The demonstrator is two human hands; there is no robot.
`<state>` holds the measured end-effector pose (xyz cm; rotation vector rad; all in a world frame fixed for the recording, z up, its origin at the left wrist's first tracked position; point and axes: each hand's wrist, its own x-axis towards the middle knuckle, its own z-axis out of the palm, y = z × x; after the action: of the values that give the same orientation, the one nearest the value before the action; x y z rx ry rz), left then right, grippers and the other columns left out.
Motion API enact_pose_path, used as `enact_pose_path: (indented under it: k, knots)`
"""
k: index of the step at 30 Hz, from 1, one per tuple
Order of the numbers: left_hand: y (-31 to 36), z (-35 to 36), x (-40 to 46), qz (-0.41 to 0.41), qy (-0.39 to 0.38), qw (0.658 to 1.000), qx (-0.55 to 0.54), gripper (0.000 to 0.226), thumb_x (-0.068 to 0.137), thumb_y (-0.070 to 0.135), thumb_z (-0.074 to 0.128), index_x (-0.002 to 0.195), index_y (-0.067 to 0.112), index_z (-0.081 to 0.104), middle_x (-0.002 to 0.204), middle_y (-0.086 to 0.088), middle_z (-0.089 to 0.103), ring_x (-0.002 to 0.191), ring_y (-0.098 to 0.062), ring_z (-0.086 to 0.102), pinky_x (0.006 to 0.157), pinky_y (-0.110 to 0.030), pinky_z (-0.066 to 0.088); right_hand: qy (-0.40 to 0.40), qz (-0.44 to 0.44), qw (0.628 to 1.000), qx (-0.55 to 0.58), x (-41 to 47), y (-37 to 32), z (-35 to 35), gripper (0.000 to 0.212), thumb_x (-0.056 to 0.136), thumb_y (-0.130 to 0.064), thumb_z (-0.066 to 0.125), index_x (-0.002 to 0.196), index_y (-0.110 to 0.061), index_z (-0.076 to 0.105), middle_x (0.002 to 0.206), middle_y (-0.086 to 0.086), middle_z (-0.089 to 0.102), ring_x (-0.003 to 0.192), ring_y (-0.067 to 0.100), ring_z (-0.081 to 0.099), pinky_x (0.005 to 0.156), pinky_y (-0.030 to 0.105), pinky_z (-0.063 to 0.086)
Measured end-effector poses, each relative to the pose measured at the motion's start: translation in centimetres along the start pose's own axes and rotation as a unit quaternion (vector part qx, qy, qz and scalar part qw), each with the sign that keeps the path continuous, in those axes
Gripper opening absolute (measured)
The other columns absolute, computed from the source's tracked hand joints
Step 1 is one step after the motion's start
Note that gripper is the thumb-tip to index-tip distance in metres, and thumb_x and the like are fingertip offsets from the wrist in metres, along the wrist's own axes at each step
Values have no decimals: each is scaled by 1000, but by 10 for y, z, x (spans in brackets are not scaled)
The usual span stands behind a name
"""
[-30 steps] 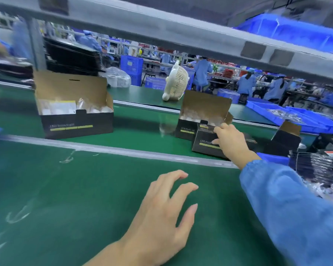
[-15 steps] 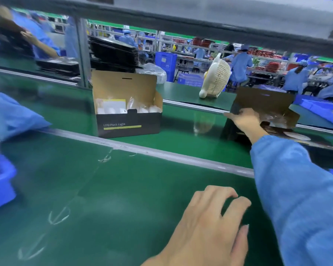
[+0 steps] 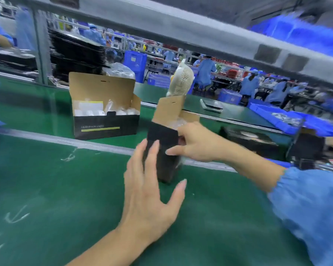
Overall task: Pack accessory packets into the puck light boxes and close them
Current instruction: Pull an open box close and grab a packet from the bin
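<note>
While carried edge-on between both hands, black puck light box (image 3: 162, 150) noted above the near edge of the green desk (image 3: 46, 189), lid flap (image 3: 169, 108) standing open and upright, clear wrapped contents just visible at the open top. Right hand (image 3: 198, 143) gripping the box from its right side, fingers (image 3: 181, 134) curled over the top edge, thumb pressed against the near face. Left hand (image 3: 148, 191) brought up to the near face, fingers straight and spread apart, tips touching or all but touching the black card; contact not certain owing to motion blur. Second box (image 3: 106, 123) standing on the conveyor belt (image 3: 27, 106) beyond the pale rail, well apart to the left, lid likewise open, white pucks and wrapped items showing inside. Cream fan (image 3: 181, 79) and blue trays (image 3: 281, 118) on the far side. Accessory packets not identifiable with confidence in this view.

Judged step: bringing the box in to be set down for packing and closing.

Risks judged from present state:
- Box held at one side only, on a narrow edge; likely to twist or slip if the left hand fails to take a share of the load
- Open top tilted in transit; loose wrapped contents liable to spill should the tilt increase
- Upright lid flap liable to catch or crease if the box is set down askew
- Closing before a packet goes in would leave the box short
</note>
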<state>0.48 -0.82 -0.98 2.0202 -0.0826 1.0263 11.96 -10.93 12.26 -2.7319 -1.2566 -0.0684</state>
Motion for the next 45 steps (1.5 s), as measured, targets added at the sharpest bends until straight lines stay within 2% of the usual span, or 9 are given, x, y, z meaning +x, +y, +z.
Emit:
enact_pose_path:
  k: [4, 9, 13, 17, 22, 25, 31, 40, 45]
  knots:
    - [-11, -3, 4, 4, 20, 1000, 1, 97, 72, 48, 56, 158, 18, 23, 161, -19, 16, 138, -45, 35, 112, -61, 36, 46, -59, 985, 157, -78, -64, 25, 7, 87, -10, 69, 91, -10, 63, 83, 1, 70, 72, 14, 58, 74, 30, 47]
    - [-14, -12, 5, -21, -21, 997, -68, 108, 64, 61, 87, 141, 70, 12, 151, 5, 32, 132, 10, 27, 115, -25, 29, 146, -134, 974, 110, -160, -36, 2, 30, 75, 1, 40, 77, -6, 69, 91, 7, 70, 79, 18, 61, 69, 29, 53]
    - [2, -8, -1, -43, -41, 995, -81, 99, 62, 51, 82, 137, 71, 19, 148, 12, 38, 126, 13, 30, 111, -34, 29, 70, 183, 960, -200, -197, 75, -26, 12, 90, -16, 44, 89, -16, 56, 98, 3, 60, 97, 27, 57, 76, 38, 48]
    - [15, -7, -10, -31, -84, 990, -107, 98, 60, 47, 85, 133, 74, 25, 132, 43, 39, 121, 31, 31, 111, -30, 29, -90, 419, 885, -182, -248, 158, -47, 40, 96, -36, 52, 129, -15, 49, 129, 14, 56, 117, 31, 55, 95, 38, 46]
    - [18, -5, -9, -27, -107, 985, -130, 95, 59, 49, 84, 135, 68, 30, 132, 44, 42, 123, 29, 34, 109, -14, 29, -26, 390, 913, -116, -290, 148, -12, 62, 84, -71, 50, 118, -21, 63, 100, 2, 70, 101, 27, 62, 87, 39, 50]
    - [16, -5, -9, -39, -110, 983, -139, 96, 58, 51, 83, 136, 67, 29, 136, 35, 45, 126, 24, 37, 109, -25, 30, 4, 341, 925, -167, -307, 130, 19, 59, 88, -58, 56, 136, -25, 44, 112, 3, 66, 106, 28, 59, 80, 36, 46]
    - [17, -8, -9, -53, -123, 981, -140, 96, 56, 58, 81, 135, 69, 29, 130, 55, 36, 124, 30, 33, 103, -21, 30, 171, 334, 909, -180, -319, 130, 14, 43, 83, -48, 69, 119, -24, 69, 99, 0, 75, 94, 28, 68, 68, 35, 48]
    - [23, -13, -9, -37, -132, 983, -123, 92, 59, 63, 79, 131, 76, 24, 129, 61, 29, 122, 37, 23, 99, -12, 25, -45, 325, 940, -97, -330, 129, -43, 48, 84, -26, 74, 129, -38, 61, 90, -31, 63, 69, -16, 56, 62, 4, 40]
    - [21, -13, -8, -36, -136, 982, -126, 93, 60, 64, 79, 134, 73, 24, 131, 59, 29, 123, 36, 24, 97, -12, 28, 28, 372, 876, -305, -337, 124, -37, 35, 76, -65, 66, 102, -41, 65, 77, -19, 61, 80, 11, 57, 59, 27, 43]
